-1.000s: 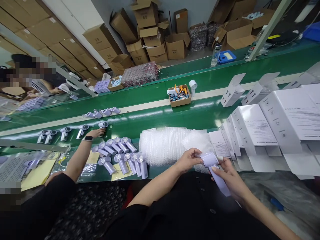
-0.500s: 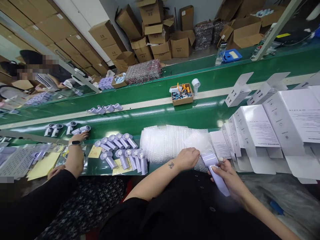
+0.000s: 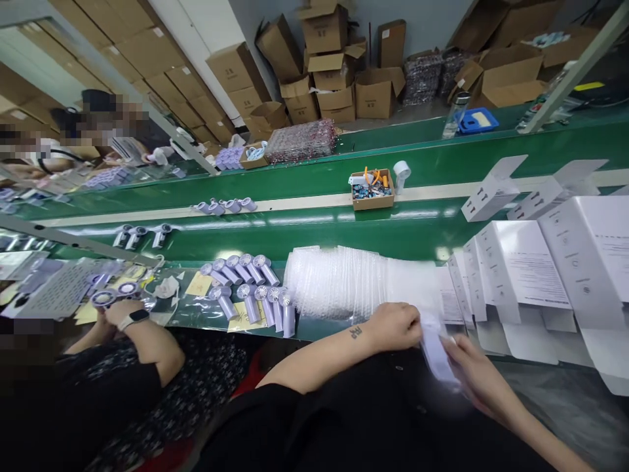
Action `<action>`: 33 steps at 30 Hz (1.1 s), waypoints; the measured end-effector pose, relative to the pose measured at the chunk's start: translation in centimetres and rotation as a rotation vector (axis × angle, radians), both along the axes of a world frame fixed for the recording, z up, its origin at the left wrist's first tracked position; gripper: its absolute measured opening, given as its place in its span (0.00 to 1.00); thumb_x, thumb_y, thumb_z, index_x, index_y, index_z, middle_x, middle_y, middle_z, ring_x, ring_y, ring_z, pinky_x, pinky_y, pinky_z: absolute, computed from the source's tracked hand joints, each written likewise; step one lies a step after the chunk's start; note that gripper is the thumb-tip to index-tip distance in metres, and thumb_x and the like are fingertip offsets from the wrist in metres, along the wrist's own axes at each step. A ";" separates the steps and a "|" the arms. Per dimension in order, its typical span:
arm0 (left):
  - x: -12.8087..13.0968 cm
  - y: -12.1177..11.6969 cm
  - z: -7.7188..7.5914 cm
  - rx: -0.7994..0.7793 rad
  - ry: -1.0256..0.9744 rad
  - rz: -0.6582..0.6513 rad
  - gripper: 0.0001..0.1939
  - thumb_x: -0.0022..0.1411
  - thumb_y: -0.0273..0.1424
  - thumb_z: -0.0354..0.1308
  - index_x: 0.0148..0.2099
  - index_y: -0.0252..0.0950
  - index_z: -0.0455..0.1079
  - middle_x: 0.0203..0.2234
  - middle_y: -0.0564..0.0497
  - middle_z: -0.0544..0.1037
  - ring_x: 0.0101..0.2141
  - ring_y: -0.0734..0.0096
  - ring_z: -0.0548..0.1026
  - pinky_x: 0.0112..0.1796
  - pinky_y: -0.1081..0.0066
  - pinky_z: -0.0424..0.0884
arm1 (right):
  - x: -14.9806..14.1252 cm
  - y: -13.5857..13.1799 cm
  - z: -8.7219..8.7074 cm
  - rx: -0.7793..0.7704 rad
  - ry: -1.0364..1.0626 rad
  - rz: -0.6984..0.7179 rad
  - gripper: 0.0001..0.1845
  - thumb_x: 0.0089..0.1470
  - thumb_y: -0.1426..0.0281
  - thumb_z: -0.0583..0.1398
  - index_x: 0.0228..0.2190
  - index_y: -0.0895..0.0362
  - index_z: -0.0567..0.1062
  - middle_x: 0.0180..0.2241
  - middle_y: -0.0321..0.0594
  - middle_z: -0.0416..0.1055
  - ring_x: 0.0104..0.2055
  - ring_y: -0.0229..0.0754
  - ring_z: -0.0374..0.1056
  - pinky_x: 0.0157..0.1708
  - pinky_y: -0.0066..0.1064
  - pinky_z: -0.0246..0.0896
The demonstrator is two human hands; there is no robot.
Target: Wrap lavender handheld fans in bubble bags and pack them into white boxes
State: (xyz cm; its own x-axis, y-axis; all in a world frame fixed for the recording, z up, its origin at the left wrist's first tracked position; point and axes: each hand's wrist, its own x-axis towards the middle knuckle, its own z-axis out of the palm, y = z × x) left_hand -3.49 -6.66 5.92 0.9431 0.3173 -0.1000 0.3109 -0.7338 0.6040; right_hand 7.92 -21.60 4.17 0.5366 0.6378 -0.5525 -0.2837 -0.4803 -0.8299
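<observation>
My left hand (image 3: 396, 326) is closed over the top of a lilac handheld fan (image 3: 436, 357) at the near edge of the green bench. My right hand (image 3: 474, 373) grips the same fan's handle from below. The fan looks blurred and pale, seemingly inside a clear bubble bag. Just beyond my hands lies a fanned stack of clear bubble bags (image 3: 354, 282). A cluster of several more lilac fans (image 3: 250, 288) lies to the left of that stack.
White open cartons (image 3: 531, 275) stand in rows at the right. A small cardboard box of parts (image 3: 372, 190) and a tape roll (image 3: 401, 172) sit on the conveyor (image 3: 314, 226). A co-worker's hands (image 3: 115, 311) work at the left. Brown cartons (image 3: 324, 65) pile up behind.
My hands dropped slightly with the fan, which now looks covered and blurred. The co-worker's arm drew back from the belt to the near bench edge. The view shifted right.
</observation>
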 end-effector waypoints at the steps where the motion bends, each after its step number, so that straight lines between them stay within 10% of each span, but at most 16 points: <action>1: -0.2 -0.1 0.1 -0.070 0.019 0.008 0.06 0.56 0.29 0.52 0.32 0.35 0.69 0.29 0.50 0.75 0.31 0.70 0.72 0.33 0.73 0.66 | 0.3 -1.0 0.0 -0.017 -0.146 0.062 0.19 0.40 0.53 0.63 0.18 0.53 0.67 0.22 0.38 0.70 0.29 0.46 0.69 0.25 0.30 0.66; 6: -2.0 0.3 -0.9 -0.579 -0.001 0.183 0.13 0.53 0.37 0.60 0.39 0.36 0.69 0.35 0.50 0.72 0.34 0.71 0.70 0.36 0.73 0.65 | 1.3 -3.5 0.2 0.026 -0.430 0.330 0.20 0.43 0.50 0.60 0.20 0.54 0.71 0.37 0.43 0.74 0.43 0.50 0.68 0.37 0.30 0.65; 11: -2.3 0.5 -3.6 -1.282 -0.136 0.313 0.31 0.45 0.47 0.65 0.46 0.35 0.64 0.26 0.54 0.69 0.26 0.76 0.68 0.31 0.74 0.64 | 0.4 0.2 0.5 0.170 -0.541 0.352 0.15 0.53 0.56 0.55 0.25 0.54 0.69 0.36 0.43 0.70 0.40 0.46 0.66 0.41 0.35 0.63; 16: -2.2 0.4 -5.0 -1.444 -0.298 0.427 0.32 0.41 0.45 0.68 0.44 0.33 0.63 0.22 0.57 0.68 0.23 0.78 0.67 0.30 0.73 0.64 | 0.1 4.0 0.8 0.242 -0.739 0.240 0.13 0.50 0.59 0.58 0.22 0.54 0.68 0.36 0.43 0.66 0.44 0.49 0.63 0.49 0.43 0.57; 24: -2.1 2.4 -6.1 -1.154 -0.561 0.492 0.26 0.45 0.29 0.67 0.46 0.36 0.61 0.32 0.54 0.71 0.29 0.78 0.68 0.33 0.75 0.64 | -1.6 5.7 1.7 0.410 0.121 0.020 0.13 0.47 0.62 0.64 0.22 0.55 0.69 0.38 0.35 0.65 0.40 0.40 0.65 0.47 0.38 0.65; 29: -2.1 3.5 -5.8 -0.887 -0.500 0.740 0.05 0.49 0.26 0.58 0.32 0.32 0.67 0.24 0.55 0.70 0.26 0.77 0.67 0.31 0.74 0.65 | -1.4 5.4 0.7 0.318 -0.155 0.225 0.14 0.51 0.58 0.61 0.25 0.55 0.70 0.40 0.38 0.66 0.43 0.43 0.63 0.49 0.41 0.63; 33: -2.6 3.3 -2.2 -0.618 -0.432 0.703 0.04 0.48 0.23 0.55 0.30 0.32 0.70 0.23 0.54 0.72 0.25 0.77 0.68 0.29 0.75 0.65 | 0.4 5.1 0.8 0.126 -0.465 0.288 0.20 0.49 0.53 0.59 0.20 0.55 0.68 0.39 0.43 0.69 0.43 0.49 0.64 0.48 0.42 0.59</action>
